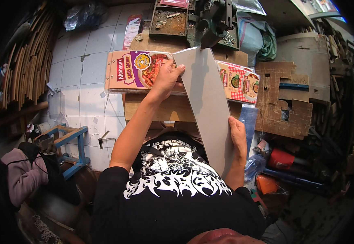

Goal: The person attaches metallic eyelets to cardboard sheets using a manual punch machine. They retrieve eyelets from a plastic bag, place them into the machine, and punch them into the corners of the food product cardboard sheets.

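A long, flat grey panel (209, 101) slants across in front of me. Its far end lies under the head of a dark green bench machine (214, 30), and its near end reaches my shirt. My left hand (168, 77) grips the panel's left edge near the far end, the thumb on top and some fingers hidden. Lower down, my right hand (237, 134) is closed on the opposite edge, its thumb pointing up. Beside my left hand lies a stack of printed food-picture boards (118, 79) with rivets along its left side. More printed boards (242, 83) show right of the panel.
A wooden bench (152, 107) supports the boards. Behind it sits a metal tray of small hardware (168, 22). Cut brown hardboard (282, 107) leans at right, near clear plastic (256, 166). At left are a blue-framed stool (73, 142) and stacked wooden strips (30, 61).
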`<state>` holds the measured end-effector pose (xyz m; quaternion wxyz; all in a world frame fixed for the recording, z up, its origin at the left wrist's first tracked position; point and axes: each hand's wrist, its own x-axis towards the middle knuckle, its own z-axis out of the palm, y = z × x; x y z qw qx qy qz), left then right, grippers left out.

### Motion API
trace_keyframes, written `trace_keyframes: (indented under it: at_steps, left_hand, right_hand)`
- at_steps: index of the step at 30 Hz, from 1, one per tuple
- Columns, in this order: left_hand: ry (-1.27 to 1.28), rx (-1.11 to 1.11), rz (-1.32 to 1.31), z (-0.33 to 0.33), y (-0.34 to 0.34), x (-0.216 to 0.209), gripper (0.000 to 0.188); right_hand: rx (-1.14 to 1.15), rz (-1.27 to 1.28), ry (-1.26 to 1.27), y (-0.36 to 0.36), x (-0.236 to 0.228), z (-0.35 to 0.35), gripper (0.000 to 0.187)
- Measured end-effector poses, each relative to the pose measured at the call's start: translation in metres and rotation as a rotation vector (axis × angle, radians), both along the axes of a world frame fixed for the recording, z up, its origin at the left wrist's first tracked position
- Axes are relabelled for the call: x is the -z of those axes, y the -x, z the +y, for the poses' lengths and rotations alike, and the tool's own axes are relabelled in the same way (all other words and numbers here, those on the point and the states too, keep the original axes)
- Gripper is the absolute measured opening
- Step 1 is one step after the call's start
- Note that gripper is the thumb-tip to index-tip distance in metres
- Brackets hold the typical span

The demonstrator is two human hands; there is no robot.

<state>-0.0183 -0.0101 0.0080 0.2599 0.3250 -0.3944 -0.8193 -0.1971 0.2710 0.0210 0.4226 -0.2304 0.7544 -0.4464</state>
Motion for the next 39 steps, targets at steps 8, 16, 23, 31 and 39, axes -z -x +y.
trace_keyframes:
  at_steps: [8, 16, 23, 31, 39]
  left_hand:
    - [0.026, -0.005, -0.021, -0.002, 0.0, 0.006, 0.026]
    - [0.045, 0.001, -0.022, -0.002, -0.002, 0.002, 0.025]
    - [0.025, -0.005, 0.011, -0.001, 0.0, 0.001, 0.024]
    - [0.028, 0.0, 0.023, -0.003, 0.0, 0.008, 0.023]
    - [0.044, 0.004, 0.004, -0.002, -0.001, 0.006, 0.025]
  right_hand:
    - [0.01, -0.023, 0.008, 0.0, 0.002, 0.0, 0.046]
    - [-0.001, -0.024, -0.015, 0.0, 0.0, -0.001, 0.047]
    - [-0.004, -0.031, 0.008, -0.001, -0.001, -0.002, 0.047]
    - [-0.026, 0.001, -0.023, 0.001, -0.001, -0.002, 0.047]
    - [-0.047, -0.018, -0.03, 0.004, 0.0, 0.001, 0.046]
